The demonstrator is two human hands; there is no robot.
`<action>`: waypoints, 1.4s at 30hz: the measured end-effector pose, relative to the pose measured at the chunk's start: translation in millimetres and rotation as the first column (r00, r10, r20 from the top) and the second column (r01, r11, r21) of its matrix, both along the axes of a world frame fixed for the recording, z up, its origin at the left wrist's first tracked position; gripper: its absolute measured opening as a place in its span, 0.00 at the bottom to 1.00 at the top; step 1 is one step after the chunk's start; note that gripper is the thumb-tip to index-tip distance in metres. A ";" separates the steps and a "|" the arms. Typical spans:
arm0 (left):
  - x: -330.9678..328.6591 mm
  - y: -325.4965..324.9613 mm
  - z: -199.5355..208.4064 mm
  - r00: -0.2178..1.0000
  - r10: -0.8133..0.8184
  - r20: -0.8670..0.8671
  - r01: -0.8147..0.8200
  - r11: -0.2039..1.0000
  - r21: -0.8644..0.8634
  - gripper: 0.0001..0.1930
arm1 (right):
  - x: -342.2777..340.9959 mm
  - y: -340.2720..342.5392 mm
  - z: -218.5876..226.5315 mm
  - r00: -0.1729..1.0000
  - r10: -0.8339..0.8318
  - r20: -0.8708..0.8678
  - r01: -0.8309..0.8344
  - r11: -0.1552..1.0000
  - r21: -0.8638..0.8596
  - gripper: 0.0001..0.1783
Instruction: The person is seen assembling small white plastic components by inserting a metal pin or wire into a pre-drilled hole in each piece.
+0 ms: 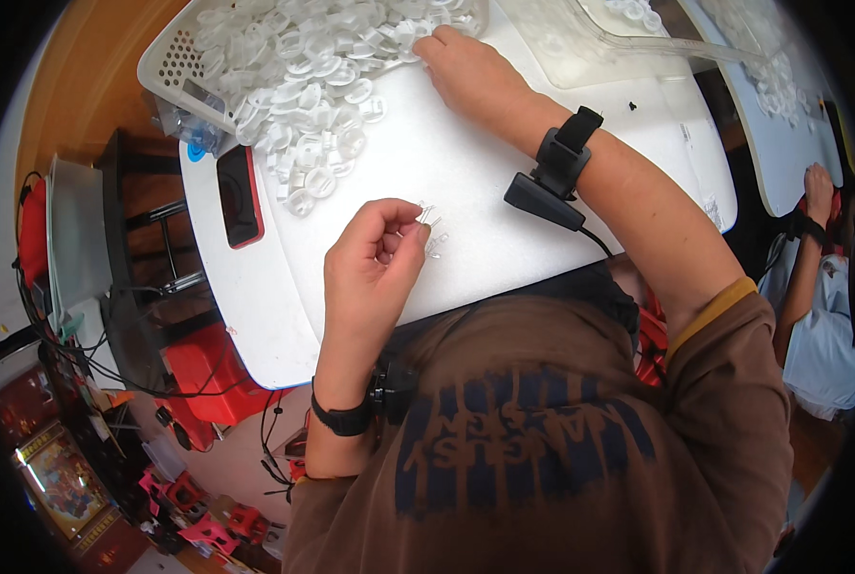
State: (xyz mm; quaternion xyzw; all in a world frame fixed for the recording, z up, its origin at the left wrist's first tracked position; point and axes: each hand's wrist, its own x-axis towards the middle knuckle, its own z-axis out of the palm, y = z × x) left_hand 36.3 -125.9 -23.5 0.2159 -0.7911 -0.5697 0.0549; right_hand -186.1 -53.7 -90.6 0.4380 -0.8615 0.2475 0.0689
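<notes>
My left hand (379, 251) is closed in a pinch over the white table, with thin clear plastic pins (427, 212) sticking out at its fingertips. A few more small clear pieces (437, 243) lie just beside those fingers. Farther away, my right hand (470, 77) reaches to the edge of a big heap of white translucent plastic caps (317, 91). Its fingers are drawn together against the heap, and whatever lies between them is hidden. Part of the heap fills a white perforated basket (180, 65); the rest spills onto the table.
A red-edged phone (240, 198) lies on the table (265, 316) at the left. A clear plastic container (590, 48) sits at the far right. A black device on a cable (545, 201) hangs from my right wrist. Another person's arm (805, 258) shows at a neighbouring table on the right.
</notes>
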 end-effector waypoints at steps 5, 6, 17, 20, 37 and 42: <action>7.8 5.9 19.5 0.990 0.078 -0.117 -0.043 0.961 0.275 0.09 | 0.2 3.1 -2.5 1.000 0.020 -0.005 -0.020 1.000 -0.001 0.15; 9.9 5.2 22.8 0.990 0.080 -0.116 -0.037 0.942 0.332 0.09 | 1.1 3.2 -0.4 1.000 -0.001 0.009 0.001 1.000 0.016 0.15; 18.2 6.6 44.1 0.960 0.152 -0.234 -0.019 0.873 0.488 0.11 | 3.7 3.2 -6.6 0.996 -0.017 -0.088 0.017 1.000 0.001 0.13; 18.8 8.0 44.5 0.963 0.161 -0.215 -0.049 0.892 0.450 0.10 | 3.4 9.7 -6.8 0.997 0.018 -0.079 -0.021 0.999 -0.035 0.13; 13.6 34.5 62.9 0.843 -0.108 -0.526 0.128 0.992 0.002 0.12 | 133.9 134.2 113.9 -0.143 0.692 0.708 0.475 0.675 -0.564 0.25; 10.5 41.9 64.1 0.808 -0.172 -0.564 0.124 0.985 -0.123 0.13 | 139.0 136.6 115.0 -0.148 0.710 0.688 0.484 0.659 -0.576 0.24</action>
